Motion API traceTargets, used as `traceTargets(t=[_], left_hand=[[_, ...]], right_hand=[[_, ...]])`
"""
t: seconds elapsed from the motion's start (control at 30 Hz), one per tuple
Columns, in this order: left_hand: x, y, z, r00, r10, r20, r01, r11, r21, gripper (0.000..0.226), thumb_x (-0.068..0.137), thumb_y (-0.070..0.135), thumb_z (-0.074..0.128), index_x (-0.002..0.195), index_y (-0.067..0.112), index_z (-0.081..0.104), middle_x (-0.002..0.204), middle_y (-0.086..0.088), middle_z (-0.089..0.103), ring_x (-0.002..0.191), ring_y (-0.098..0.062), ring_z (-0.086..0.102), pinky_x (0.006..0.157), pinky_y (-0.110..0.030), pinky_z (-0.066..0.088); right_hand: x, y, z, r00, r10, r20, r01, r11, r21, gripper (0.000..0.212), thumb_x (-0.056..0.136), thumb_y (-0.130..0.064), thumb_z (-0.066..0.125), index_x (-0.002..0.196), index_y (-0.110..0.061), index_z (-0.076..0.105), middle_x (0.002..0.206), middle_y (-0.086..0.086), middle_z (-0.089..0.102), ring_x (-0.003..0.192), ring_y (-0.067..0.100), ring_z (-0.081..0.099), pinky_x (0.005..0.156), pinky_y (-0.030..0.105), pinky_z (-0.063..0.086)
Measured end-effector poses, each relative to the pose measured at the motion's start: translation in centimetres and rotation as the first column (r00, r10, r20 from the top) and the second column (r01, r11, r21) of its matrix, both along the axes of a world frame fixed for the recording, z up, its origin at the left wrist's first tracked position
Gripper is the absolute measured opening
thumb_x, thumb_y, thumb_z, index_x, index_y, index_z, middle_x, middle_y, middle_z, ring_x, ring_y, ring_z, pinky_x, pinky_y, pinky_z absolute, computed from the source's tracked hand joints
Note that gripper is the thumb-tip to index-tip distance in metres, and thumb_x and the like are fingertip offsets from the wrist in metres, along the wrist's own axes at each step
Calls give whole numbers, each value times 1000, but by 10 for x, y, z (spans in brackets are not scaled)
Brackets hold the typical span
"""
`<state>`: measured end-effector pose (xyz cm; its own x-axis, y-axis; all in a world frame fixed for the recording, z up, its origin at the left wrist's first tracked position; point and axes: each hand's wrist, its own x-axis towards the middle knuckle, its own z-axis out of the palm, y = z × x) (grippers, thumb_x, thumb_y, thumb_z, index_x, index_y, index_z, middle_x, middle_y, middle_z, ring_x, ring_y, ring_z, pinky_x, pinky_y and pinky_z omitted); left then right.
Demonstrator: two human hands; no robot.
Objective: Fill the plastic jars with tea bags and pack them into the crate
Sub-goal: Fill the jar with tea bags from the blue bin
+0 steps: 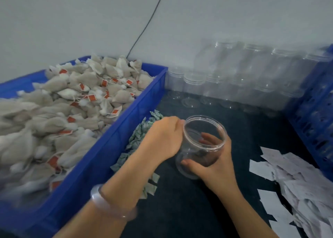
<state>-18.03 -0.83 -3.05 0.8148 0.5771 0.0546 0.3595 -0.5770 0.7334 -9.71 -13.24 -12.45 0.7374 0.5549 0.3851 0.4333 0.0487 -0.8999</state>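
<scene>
A clear plastic jar [204,129] with no lid is tilted over the dark table, its mouth facing up and towards me. My right hand [214,163] grips it from below, fingers round the far side and thumb across the base. My left hand [163,136] has its fingers curled at the jar's left rim; whether it pinches something there is hidden. On the left, a blue bin [115,144] is heaped with beige tea bags [63,108] carrying red tags. The blue lattice crate [315,115] stands at the right edge.
Several empty clear jars [239,79] are stacked against the back wall. Small green-printed sachets [138,138] lie along the bin's side. White paper slips [297,183] are piled at the front right. A black cable [149,21] runs down the wall.
</scene>
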Motion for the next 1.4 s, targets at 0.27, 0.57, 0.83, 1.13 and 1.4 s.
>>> traceTargets(t=[0.27,0.57,0.83,1.13,1.4], left_hand=[[-6,77,106,986,113,-124,-8,769,639,27,98,15,42,108,2,63,109,-16,65,103,-31,59,66,-27,41],[4,190,-13,856,361,-371,-143,854,501,49,95,12,48,143,12,34,136,-17,50,121,-33,52,97,-42,46],[-4,209,-32,879,443,-174,-275,770,575,14,90,17,57,94,15,70,112,-10,63,102,-29,58,83,-44,53],[3,194,-27,901,319,-294,25,638,769,18,88,36,49,84,24,61,94,2,60,110,-24,46,98,-42,31],[8,187,-20,858,291,-423,-74,886,459,47,85,30,59,125,7,53,113,-11,65,99,-29,60,79,-35,49]], right_hand=[[-20,81,14,993,104,-58,-97,990,104,90,50,-36,94,111,-55,32,122,-26,50,110,-12,51,87,13,42],[-28,96,-15,990,133,-52,-122,978,170,90,45,-55,89,118,-67,38,119,-34,52,116,-5,53,88,6,43],[-30,95,-15,985,147,-85,-133,979,157,91,48,-50,90,121,-65,37,122,-29,54,121,2,53,101,36,48],[-34,88,-10,984,137,-114,-116,978,174,88,49,-54,89,119,-64,38,122,-26,57,118,1,56,99,34,49],[-33,89,-11,966,181,-183,-143,969,202,87,50,-50,90,120,-62,39,123,-25,58,118,8,58,95,46,53]])
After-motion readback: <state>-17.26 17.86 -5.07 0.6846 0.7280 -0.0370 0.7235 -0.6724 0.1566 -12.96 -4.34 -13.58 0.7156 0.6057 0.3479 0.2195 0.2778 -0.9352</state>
